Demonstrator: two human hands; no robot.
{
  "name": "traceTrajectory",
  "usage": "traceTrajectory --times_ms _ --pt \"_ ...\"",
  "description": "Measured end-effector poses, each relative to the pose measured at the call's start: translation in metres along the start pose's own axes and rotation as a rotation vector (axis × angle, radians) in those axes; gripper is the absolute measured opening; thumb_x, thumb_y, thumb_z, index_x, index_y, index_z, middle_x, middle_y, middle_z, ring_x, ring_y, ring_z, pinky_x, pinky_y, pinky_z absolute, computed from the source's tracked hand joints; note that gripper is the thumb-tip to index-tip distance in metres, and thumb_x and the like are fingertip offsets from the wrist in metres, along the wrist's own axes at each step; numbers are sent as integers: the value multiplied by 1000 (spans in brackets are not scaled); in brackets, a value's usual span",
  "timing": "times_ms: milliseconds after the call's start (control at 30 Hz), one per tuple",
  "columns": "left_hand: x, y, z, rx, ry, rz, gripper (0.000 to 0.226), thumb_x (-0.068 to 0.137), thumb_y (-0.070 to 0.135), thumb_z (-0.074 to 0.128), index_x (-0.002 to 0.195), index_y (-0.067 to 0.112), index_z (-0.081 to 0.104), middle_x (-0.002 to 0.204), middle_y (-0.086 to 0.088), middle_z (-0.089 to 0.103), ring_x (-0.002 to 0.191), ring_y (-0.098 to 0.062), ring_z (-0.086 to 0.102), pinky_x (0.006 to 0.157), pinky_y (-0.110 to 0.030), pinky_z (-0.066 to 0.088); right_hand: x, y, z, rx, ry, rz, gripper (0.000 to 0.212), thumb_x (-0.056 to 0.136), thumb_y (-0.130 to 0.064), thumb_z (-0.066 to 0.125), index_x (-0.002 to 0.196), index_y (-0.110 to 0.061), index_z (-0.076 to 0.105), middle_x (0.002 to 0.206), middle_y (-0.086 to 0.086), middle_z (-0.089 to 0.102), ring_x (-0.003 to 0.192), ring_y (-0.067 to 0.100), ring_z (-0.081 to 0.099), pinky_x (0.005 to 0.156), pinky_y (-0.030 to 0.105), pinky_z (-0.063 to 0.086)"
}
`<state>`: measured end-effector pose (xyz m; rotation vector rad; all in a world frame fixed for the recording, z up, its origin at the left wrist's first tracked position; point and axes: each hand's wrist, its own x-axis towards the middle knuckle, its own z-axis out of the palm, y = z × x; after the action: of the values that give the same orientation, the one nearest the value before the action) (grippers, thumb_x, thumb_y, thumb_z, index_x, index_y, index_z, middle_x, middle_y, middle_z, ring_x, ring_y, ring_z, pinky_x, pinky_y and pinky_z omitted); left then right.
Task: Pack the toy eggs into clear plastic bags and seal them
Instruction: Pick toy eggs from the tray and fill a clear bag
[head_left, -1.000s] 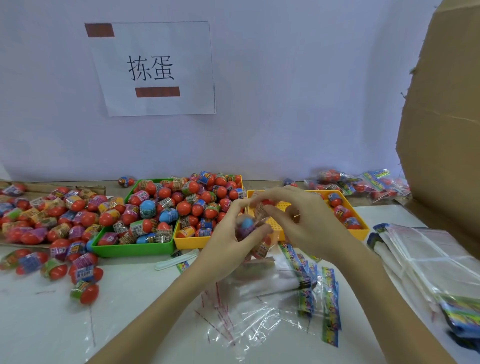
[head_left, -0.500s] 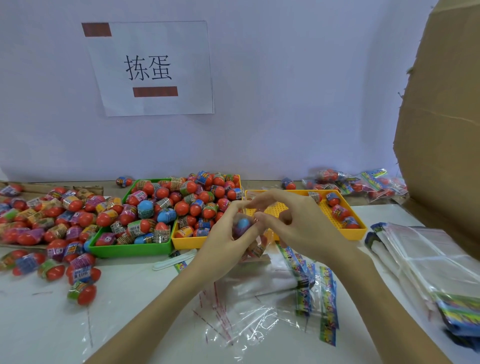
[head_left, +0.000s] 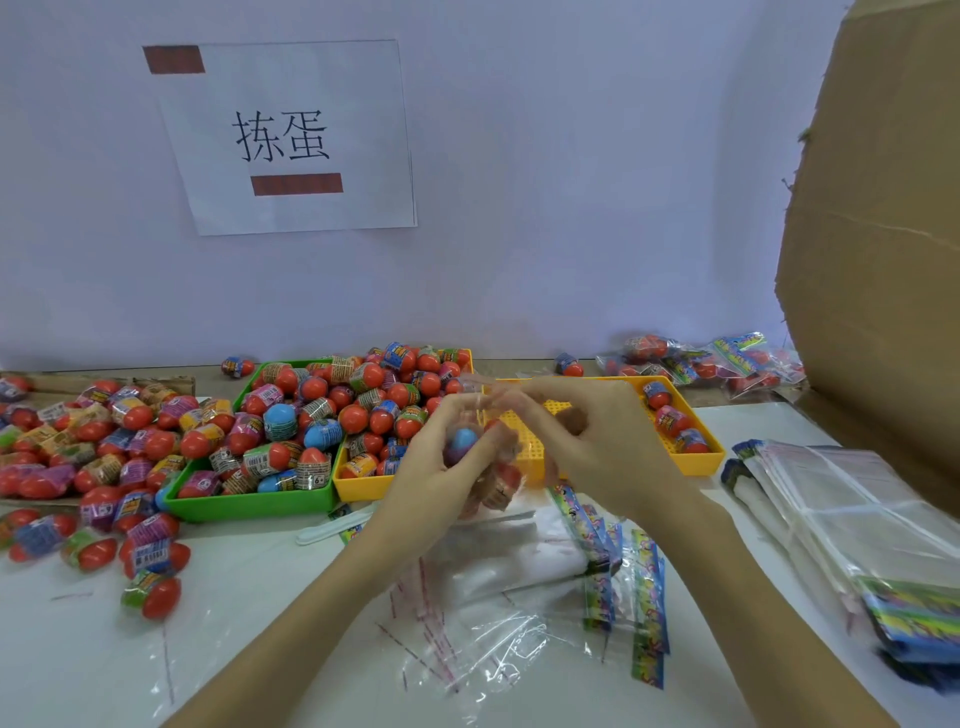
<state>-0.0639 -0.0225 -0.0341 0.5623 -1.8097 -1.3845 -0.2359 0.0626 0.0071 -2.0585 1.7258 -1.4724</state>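
Toy eggs (head_left: 480, 457) in a clear plastic bag (head_left: 498, 486) are held up above the middle of the surface (head_left: 78, 670), in front of the yellow tray (head_left: 696, 462). The left hand (head_left: 441, 467) grips the bag around a blue-topped egg, while the right hand (head_left: 587, 441) pinches the bag's top edge. More eggs fill the green tray (head_left: 249, 506) toward the left edge, and empty bags (head_left: 519, 597) lie near the front edge.

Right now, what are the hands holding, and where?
Left hand grips a clear bag of toy eggs around its body; right hand pinches the bag's top edge.
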Motion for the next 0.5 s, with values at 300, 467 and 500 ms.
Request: traceTrajectory --times_ms 300,467,500 --pt "1 10 -4 -248 -39 -126 28 101 35 70 129 33 66 117 -8 79 113 -27 76 99 -44 62 4 -1 -1 247 8 478 27 91 -49 76 107 -27 75 97 -11 76 57 11 69 55 15 49" --pt "2 9 -8 -219 -30 -186 37 93 47 75 126 35 64 111 -6 80 105 -26 78 88 -41 64 1 -5 2 446 -51 570 18 91 -40 79 98 -24 83 88 -4 79 67 7 68 57 16 48" --pt "3 10 -7 -250 -23 -214 37 91 47 75 124 31 65 108 -3 81 99 -22 79 80 -38 64 1 -4 2 447 -22 570 16 91 -39 79 95 -24 83 87 -5 79 67 6 66 59 20 49"
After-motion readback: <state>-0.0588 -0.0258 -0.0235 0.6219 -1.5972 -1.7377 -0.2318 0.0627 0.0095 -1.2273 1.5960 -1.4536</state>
